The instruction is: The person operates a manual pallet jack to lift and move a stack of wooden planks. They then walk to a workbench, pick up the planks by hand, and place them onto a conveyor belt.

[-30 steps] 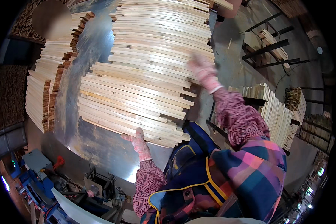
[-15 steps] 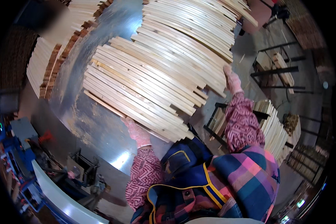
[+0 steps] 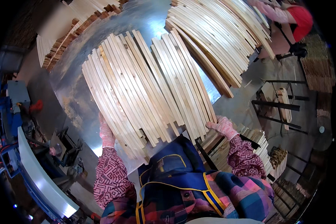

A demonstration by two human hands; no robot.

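Observation:
A broad row of pale wooden strips (image 3: pixel 138 86) lies side by side on the shiny metal table (image 3: pixel 72 95) in front of me, their uneven near ends pointing toward my body. My left hand (image 3: pixel 106 132), in a pinkish glove, presses along the row's left edge, its fingertips partly hidden by the outer strip. At the near right corner, my gloved right hand (image 3: pixel 223 127) has its fingers closed against the outermost strip. Between the two hands the row is held together, with a narrow gap running through its far half.
Another batch of strips (image 3: pixel 212 37) lies at the far right, some splayed loose along its near side. More stacked wood (image 3: pixel 69 41) stands far left. Another person's arm (image 3: pixel 274 13) shows at upper right. Black metal racks (image 3: pixel 278 106) stand right; a blue-and-white machine (image 3: pixel 44 179) lies left.
The row of strips has swung round, its near ends now toward me, and parted from the far batch. My right hand came nearer; my left moved left. Another person's arm appeared at upper right.

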